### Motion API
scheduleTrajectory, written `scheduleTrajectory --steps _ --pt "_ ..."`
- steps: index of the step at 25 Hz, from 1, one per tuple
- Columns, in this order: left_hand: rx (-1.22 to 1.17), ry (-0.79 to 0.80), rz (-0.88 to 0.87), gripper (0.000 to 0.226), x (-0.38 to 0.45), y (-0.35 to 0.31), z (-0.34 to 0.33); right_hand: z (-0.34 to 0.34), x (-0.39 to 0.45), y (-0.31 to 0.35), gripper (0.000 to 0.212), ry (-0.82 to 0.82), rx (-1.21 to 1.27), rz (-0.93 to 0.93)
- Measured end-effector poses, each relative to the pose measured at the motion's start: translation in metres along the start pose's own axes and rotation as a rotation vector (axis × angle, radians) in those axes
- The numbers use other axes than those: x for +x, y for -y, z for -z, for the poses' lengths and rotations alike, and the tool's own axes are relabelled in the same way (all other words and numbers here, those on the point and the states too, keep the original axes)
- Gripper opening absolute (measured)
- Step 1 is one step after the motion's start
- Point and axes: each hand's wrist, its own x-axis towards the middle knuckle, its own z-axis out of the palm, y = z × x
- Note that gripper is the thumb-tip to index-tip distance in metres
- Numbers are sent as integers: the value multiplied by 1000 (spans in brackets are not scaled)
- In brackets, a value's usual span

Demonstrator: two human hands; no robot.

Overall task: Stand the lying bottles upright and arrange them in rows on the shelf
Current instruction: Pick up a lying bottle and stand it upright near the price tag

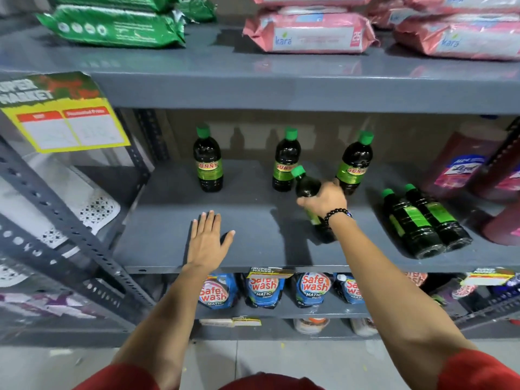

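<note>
Shelf: grey metal shelf (247, 220), middle tier of a rack; all places below are given relative to it.
Standing bottles: three dark bottles with green caps and green "SUNNY" labels stand upright in a row toward the back of the shelf: left bottle (208, 161), middle bottle (284, 161), right bottle (355, 164). The left one stands well apart from the other two.
Held bottle: a fourth dark bottle (308, 187) is tilted, cap pointing up and toward the back, in front of the middle and right bottles. Its lower end sits low near the shelf surface; whether it touches cannot be told.
Right hand: right hand (325, 199) is over the centre-right of the shelf, fingers (302, 202) wrapped around the body of the held bottle. A black bead bracelet (337, 213) is on the wrist.
Left hand: left hand (208, 240) lies flat, palm down, at the front centre-left of the shelf, fingers spread and released, grasping nothing.
Lying bottles: two bottles, lying bottle A (409, 223) and lying bottle B (439, 218), rest on their sides at the right of the shelf, touching side by side, caps toward the back.
Other stock on shelf: reddish bottles (461, 164) at the far right end.
Above shelf: green packs (118, 26) and pink packs (312, 32) on the tier above.
Below shelf: blue "Safe wash" pouches (264, 288) on the tier beneath.
Sign: yellow price sign (64, 122) hangs off the upper tier's left front.
</note>
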Motion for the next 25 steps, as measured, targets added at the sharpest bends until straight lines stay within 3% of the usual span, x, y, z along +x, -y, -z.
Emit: scheduleTrajectory --steps 2,6,9,14,17,19,21,23,25 --pt "19 -20 57 62 -4 23 9 -16 -7 40 53 56 143 128" --pt "45 -23 128 63 -2 54 21 -58 -11 103 66 53 386 224" --pt "39 -15 143 65 5 63 20 -81 -18 138 62 164 399 236" --pt "0 -8 149 81 8 71 14 -156 27 141 77 255 399 305" --pt "-13 -13 151 69 9 72 13 -125 1 164 89 218 380 330" --pt "-14 -26 139 65 9 72 12 -93 -22 182 81 93 410 292" --pt "-9 -36 126 60 8 73 12 -72 -30 195 59 -19 329 328" --pt "-11 -40 122 59 8 73 12 -63 -30 203 44 4 175 443" --pt "-8 -44 118 59 8 74 13 -57 -24 208 44 173 215 461"
